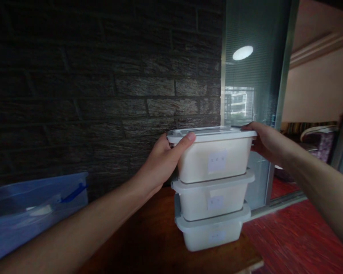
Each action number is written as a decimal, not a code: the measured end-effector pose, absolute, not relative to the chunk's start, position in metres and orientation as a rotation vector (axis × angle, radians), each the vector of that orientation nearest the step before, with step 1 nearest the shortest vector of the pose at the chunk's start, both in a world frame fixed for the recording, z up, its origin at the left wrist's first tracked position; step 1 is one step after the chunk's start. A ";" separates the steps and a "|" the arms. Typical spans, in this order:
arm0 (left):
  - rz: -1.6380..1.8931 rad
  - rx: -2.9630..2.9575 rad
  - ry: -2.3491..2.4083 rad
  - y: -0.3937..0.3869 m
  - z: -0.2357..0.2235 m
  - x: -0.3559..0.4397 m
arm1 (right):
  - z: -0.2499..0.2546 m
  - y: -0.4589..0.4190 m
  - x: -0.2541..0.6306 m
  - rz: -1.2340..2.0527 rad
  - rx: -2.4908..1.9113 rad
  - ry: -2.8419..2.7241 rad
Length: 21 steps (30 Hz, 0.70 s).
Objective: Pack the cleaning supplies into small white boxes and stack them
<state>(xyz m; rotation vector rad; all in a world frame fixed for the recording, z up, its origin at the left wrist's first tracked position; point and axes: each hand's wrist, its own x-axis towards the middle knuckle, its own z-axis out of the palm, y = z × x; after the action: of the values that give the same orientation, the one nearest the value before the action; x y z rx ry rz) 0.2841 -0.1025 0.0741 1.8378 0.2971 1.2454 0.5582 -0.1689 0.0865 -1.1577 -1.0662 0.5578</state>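
Three white lidded plastic containers stand stacked on a dark wooden table (148, 243). My left hand (162, 161) grips the left side of the top container (214, 156), thumb lying along its lid rim. My right hand (264, 142) is wrapped round the right end of the same container at the lid edge. The top container carries a small pale label on its front. The middle container (213, 198) and the bottom container (213, 234) sit beneath it, each with a label too.
A translucent blue storage bin (31, 207) with a blue latch stands at the left. A dark brick wall (103, 76) is directly behind the stack. A glass sliding door (251, 83) is at the right, with red flooring (297, 243) below.
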 end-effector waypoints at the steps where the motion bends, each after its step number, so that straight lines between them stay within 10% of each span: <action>1: 1.248 1.841 0.302 -0.103 0.074 0.284 | 0.086 -0.169 0.559 0.561 -1.159 -1.068; 21: 1.336 1.814 0.420 -0.091 0.068 0.280 | 0.087 -0.171 0.562 0.654 -1.158 -1.063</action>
<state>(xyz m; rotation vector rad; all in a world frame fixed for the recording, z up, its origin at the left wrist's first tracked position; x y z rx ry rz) 0.2802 -0.0910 0.0679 1.8138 0.4203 1.3361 0.5625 -0.1711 0.0872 -1.1583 -1.0633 0.6537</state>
